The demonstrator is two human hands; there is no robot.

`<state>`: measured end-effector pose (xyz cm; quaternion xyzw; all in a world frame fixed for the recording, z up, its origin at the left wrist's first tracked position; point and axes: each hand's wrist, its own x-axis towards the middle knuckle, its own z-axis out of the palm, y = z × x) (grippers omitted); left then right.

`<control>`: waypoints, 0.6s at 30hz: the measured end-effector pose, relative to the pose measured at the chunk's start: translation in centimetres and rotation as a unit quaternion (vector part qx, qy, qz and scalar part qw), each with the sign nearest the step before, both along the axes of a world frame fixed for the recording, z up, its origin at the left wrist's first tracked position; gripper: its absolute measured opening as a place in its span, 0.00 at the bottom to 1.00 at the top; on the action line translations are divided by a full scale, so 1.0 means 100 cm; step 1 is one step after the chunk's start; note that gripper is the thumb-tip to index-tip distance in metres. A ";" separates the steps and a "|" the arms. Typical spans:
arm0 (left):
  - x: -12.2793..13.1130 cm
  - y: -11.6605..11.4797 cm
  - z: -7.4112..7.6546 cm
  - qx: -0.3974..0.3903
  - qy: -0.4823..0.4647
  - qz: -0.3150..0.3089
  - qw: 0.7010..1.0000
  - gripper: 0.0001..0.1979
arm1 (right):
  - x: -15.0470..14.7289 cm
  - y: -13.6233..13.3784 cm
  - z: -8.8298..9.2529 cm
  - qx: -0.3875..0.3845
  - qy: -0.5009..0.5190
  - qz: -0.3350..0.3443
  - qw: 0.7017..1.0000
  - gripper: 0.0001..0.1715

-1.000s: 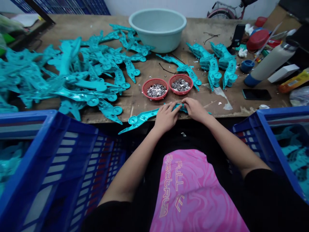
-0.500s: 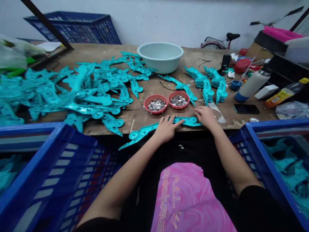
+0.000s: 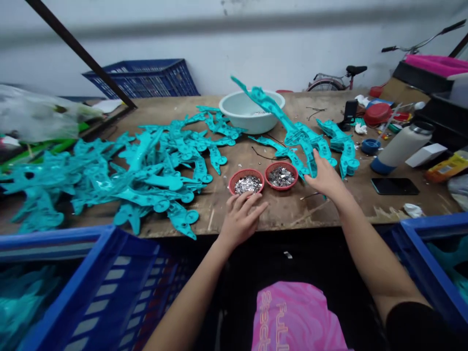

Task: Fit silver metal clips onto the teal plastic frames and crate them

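My right hand (image 3: 325, 178) grips the lower end of a long teal moulded plastic piece (image 3: 270, 107), which rises tilted over the white plastic basin (image 3: 248, 122). Beneath that hand lie stacked teal plastic pieces (image 3: 341, 148). My left hand (image 3: 241, 224) rests open and empty near the table's front edge, just below a small red basket of silver metal bits (image 3: 246, 185). A second such basket (image 3: 281, 175) stands beside it. A large tangled heap of teal pieces (image 3: 146, 183) covers the table's left half.
A blue plastic crate with teal pieces stands at each side below the table (image 3: 98, 278) (image 3: 427, 258). On the wooden table's right (image 3: 292, 214) lie a white-and-blue bottle (image 3: 402, 148), a phone (image 3: 395, 186) and small clutter. A bicycle (image 3: 329, 80) stands behind.
The teal piece has left the table's front edge and swung up over the basin with my right hand. My left hand has let go and opened. My view has tilted upward.
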<state>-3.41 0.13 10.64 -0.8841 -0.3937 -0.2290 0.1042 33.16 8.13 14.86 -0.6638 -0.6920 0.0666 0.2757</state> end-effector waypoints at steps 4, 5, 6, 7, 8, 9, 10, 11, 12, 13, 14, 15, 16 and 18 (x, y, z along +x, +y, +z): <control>-0.035 0.029 -0.009 -0.021 -0.005 0.013 1.000 0.25 | -0.003 0.076 -0.006 -0.101 -0.057 -0.013 0.993 0.56; -0.047 0.037 -0.007 -0.020 -0.015 0.032 0.999 0.25 | -0.004 0.088 -0.010 -0.117 -0.067 -0.012 0.991 0.54; -0.061 0.045 -0.003 -0.018 -0.025 0.056 0.998 0.24 | -0.006 0.097 -0.014 -0.131 -0.074 -0.013 0.989 0.53; -0.074 0.054 0.000 -0.019 -0.032 0.082 0.996 0.23 | -0.008 0.103 -0.018 -0.142 -0.079 -0.018 0.987 0.52; -0.088 0.064 0.004 -0.023 -0.036 0.108 0.993 0.22 | -0.010 0.108 -0.022 -0.149 -0.081 -0.026 0.985 0.52; -0.101 0.075 0.008 -0.033 -0.035 0.132 0.990 0.22 | -0.012 0.112 -0.025 -0.154 -0.082 -0.033 0.984 0.51; -0.112 0.087 0.011 -0.051 -0.026 0.154 0.986 0.22 | -0.014 0.115 -0.028 -0.157 -0.084 -0.036 0.983 0.50; -0.121 0.100 0.014 -0.075 -0.012 0.175 0.982 0.23 | -0.017 0.117 -0.029 -0.157 -0.085 -0.034 0.983 0.48; -0.128 0.114 0.017 -0.101 0.006 0.194 0.976 0.24 | -0.019 0.118 -0.029 -0.155 -0.087 -0.029 0.984 0.46; -0.131 0.129 0.019 -0.125 0.024 0.210 0.969 0.25 | -0.021 0.119 -0.028 -0.150 -0.088 -0.022 0.984 0.44; -0.132 0.144 0.021 -0.144 0.040 0.224 0.963 0.25 | -0.023 0.119 -0.027 -0.143 -0.089 -0.016 0.986 0.42; -0.131 0.159 0.023 -0.156 0.051 0.236 0.958 0.26 | -0.024 0.116 -0.026 -0.133 -0.090 -0.011 0.987 0.41; -0.128 0.174 0.025 -0.163 0.057 0.249 0.953 0.28 | -0.024 0.111 -0.025 -0.121 -0.093 -0.007 0.988 0.41; -0.122 0.202 0.028 -0.176 0.057 0.285 0.941 0.30 | -0.022 0.092 -0.026 -0.082 -0.091 0.005 0.992 0.40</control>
